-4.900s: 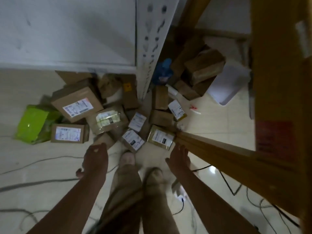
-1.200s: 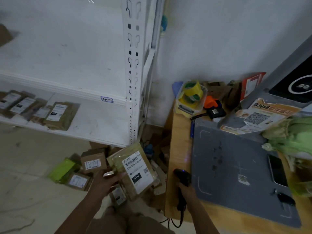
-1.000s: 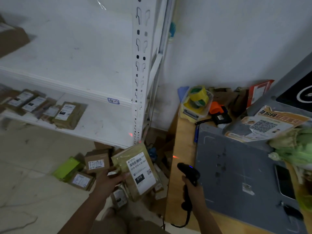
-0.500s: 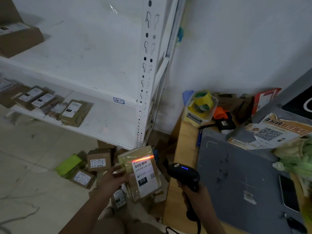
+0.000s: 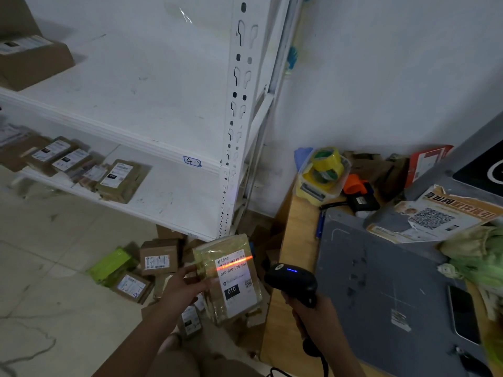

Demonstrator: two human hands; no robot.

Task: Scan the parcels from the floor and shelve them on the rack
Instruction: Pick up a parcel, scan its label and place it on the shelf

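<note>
Left fingers (image 5: 194, 286) around a labelled parcel (image 5: 231, 278), right fingers (image 5: 292, 302) around the scanner (image 5: 291, 278); tape rolls (image 5: 325, 165) in a clear tub (image 5: 339, 183).

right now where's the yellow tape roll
In the head view, right of centre: the yellow tape roll sits in a clear tub at the far left corner of the wooden desk by the wall, just left of an orange-and-black tool.

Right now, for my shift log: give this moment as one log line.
step: scan | left hand: holds parcel | right hand: grips scanner | red beam: across parcel label | shelving: not yet done
</note>
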